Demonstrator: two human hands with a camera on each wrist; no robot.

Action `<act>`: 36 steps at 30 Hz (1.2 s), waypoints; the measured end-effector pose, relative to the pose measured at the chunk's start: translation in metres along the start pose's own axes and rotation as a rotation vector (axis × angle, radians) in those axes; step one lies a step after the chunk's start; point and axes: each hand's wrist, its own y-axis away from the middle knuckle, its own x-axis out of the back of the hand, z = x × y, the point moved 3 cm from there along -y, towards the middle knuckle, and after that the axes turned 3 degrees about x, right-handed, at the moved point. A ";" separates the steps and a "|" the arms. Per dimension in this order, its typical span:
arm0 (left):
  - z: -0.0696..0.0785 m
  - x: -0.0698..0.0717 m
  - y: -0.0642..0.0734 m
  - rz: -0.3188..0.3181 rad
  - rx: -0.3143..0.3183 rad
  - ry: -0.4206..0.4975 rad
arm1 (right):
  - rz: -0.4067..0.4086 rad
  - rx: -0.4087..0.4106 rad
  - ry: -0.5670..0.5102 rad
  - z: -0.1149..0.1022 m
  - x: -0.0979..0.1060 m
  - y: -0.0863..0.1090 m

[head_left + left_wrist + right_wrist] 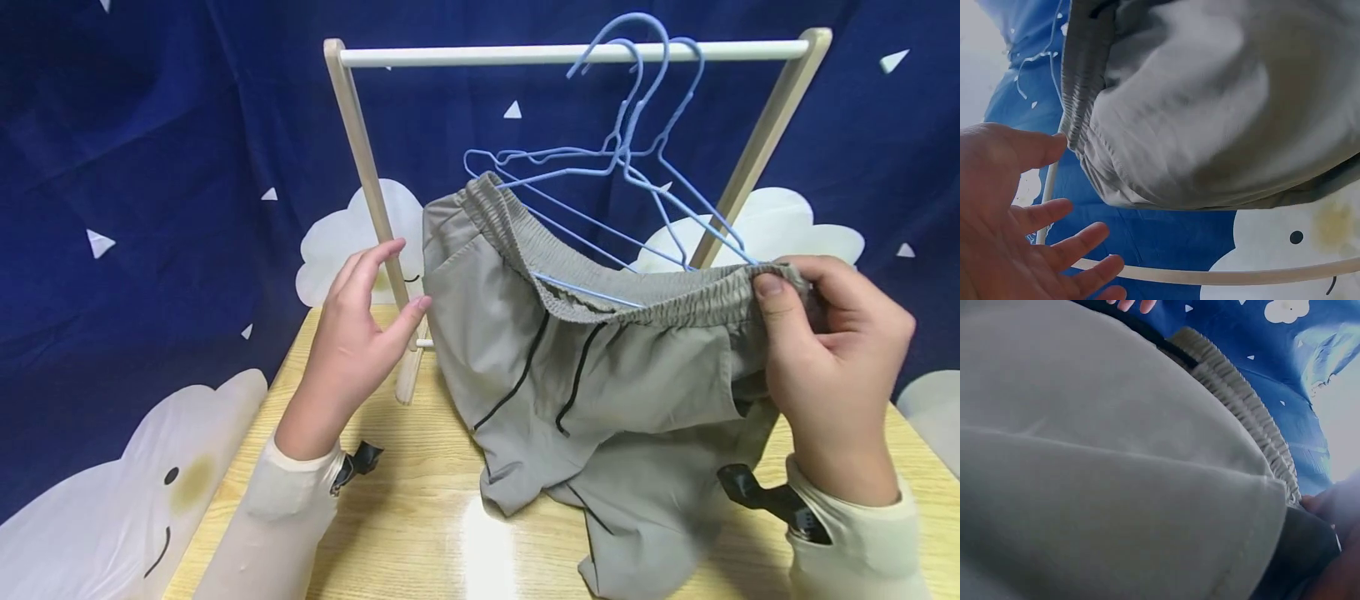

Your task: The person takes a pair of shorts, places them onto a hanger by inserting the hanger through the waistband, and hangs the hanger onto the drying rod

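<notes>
Grey shorts with an elastic waistband and two black drawstrings hang over the table, their legs drooping toward the wood. In the head view my right hand pinches the waistband's right end between thumb and fingers. A blue wire hanger passes inside the waistband, its left end at the waistband's left corner and its right end by my right hand. My left hand is beside the shorts' left edge with its fingers spread. In the left wrist view that hand holds nothing, its thumb close to the waistband.
A small rack with a white rail and wooden posts stands behind the shorts. More blue hangers hang from its rail. The wooden table lies below. A blue curtain with white clouds closes off the back.
</notes>
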 end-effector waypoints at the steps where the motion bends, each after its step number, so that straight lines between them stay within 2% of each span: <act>1: 0.000 0.000 0.000 -0.008 0.003 0.001 | 0.010 0.000 0.007 0.000 -0.001 0.000; 6: 0.000 -0.001 0.000 -0.018 -0.005 0.006 | 0.028 0.007 0.047 -0.004 -0.012 -0.007; 14: 0.003 -0.001 0.001 -0.007 -0.051 0.026 | 0.026 0.063 0.116 -0.020 -0.037 -0.038; 21: 0.004 0.000 0.001 -0.011 -0.057 0.026 | 0.019 0.105 0.136 -0.034 -0.068 -0.054; 28: 0.004 0.000 0.001 -0.013 -0.051 0.022 | -0.029 0.180 0.159 -0.025 -0.101 -0.045; 36: 0.004 0.000 0.002 -0.018 -0.041 0.013 | -0.074 0.192 0.164 -0.008 -0.118 -0.027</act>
